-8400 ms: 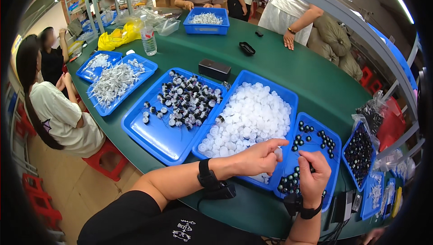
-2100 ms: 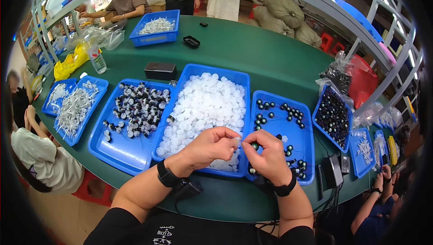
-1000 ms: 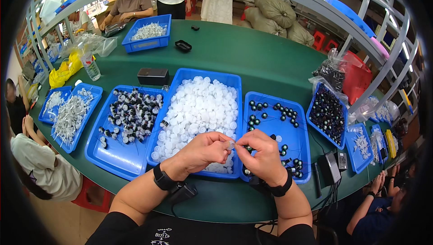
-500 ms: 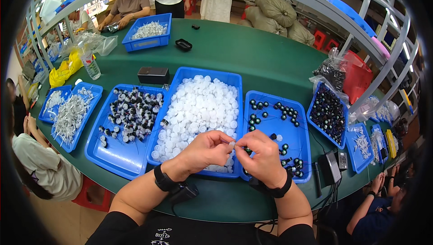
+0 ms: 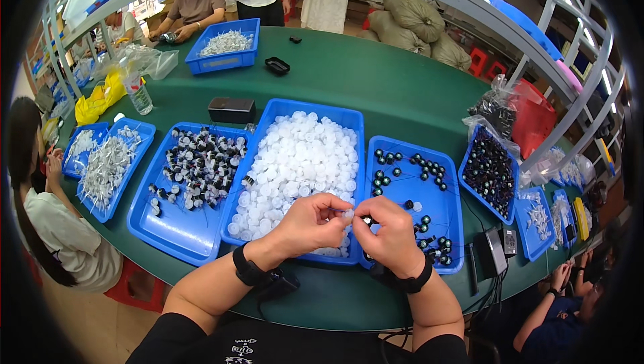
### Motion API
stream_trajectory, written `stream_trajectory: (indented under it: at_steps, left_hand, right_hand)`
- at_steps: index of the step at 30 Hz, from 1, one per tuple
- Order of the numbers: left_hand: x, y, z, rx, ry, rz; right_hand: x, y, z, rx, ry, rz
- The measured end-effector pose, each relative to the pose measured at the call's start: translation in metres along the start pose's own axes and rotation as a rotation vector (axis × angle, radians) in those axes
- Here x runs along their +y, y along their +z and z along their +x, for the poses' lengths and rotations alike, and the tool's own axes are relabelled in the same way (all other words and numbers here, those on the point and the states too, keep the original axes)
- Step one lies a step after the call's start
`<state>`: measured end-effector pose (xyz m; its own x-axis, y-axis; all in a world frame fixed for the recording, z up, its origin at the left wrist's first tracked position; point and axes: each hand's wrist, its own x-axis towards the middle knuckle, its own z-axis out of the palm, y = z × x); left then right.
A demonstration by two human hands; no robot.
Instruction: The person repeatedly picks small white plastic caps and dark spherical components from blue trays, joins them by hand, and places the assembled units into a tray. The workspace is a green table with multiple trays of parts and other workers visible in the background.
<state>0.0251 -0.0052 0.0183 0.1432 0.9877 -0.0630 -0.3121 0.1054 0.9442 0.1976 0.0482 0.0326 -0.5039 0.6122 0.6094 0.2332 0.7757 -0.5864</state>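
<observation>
The two hands meet above the near right corner of the middle blue tray (image 5: 315,103). The left hand (image 5: 307,224) has its thumb and forefinger pinched narrow on a small translucent white cap (image 5: 348,214). The right hand (image 5: 396,236) is also closed to a narrow pinch, just beside it, and a dark round piece (image 5: 367,219) shows at its fingertips. The fingers cover much, so I cannot tell whether cap and piece are already joined.

Under and beyond the hands, the middle tray holds a deep heap of white caps (image 5: 302,156). On its right, another blue tray (image 5: 400,190) has dark shiny balls (image 5: 429,168) in loose groups, with much bare bottom between them. On its left, a blue tray (image 5: 161,230) carries a pile of black-and-white pieces (image 5: 204,166) with thin wires; to my judgement these are the finished ones, so a good number seems done. The caps are plenty, and the balls nearby are fewer, but a further tray (image 5: 469,186) to the right is full of similar dark pieces, so I think much is left.

Farther out, a black box (image 5: 232,110) rests on the green table (image 5: 389,89), and a seated person (image 5: 67,236) is at the left.
</observation>
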Motion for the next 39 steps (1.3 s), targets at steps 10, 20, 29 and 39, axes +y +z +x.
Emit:
stream_trajectory:
  at_steps: [10,20,29,39]
  left_hand:
    - [-0.004,-0.01,0.002,0.071,0.173,0.397]
    - [-0.003,-0.008,0.001,0.121,0.211,0.433]
    - [0.012,-0.011,-0.003,0.09,0.183,0.487]
    - [0.008,-0.012,-0.001,-0.08,0.17,0.643]
  right_hand:
    - [0.0,-0.004,0.002,-0.032,0.003,-0.013]
    - [-0.003,-0.007,0.009,-0.039,-0.06,-0.014]
    - [0.001,-0.014,0.007,-0.155,0.035,0.031]
    - [0.0,-0.007,0.005,-0.173,-0.134,0.033]
